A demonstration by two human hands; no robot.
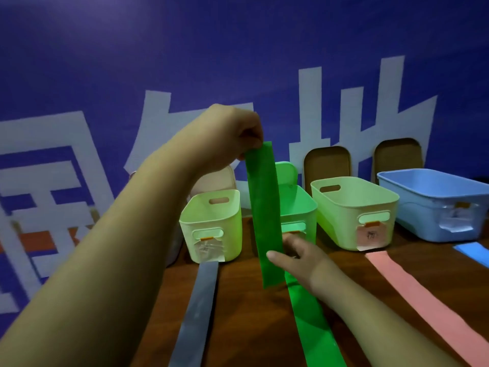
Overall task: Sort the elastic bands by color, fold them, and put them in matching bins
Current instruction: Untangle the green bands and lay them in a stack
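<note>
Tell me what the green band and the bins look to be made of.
The green band looks like thin, slightly translucent latex or rubber sheet with a soft sheen: it hangs limp. The bins, such as the blue one, seem moulded plastic with a smooth matt finish, rounded rims and cut-out handles.

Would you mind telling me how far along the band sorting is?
Nothing looks binned yet; the bin interiors in view appear empty. In hand: the left hand pinches the green band up while the right hand grips it lower. Still flat on the table: grey band, pink band, blue band.
</note>
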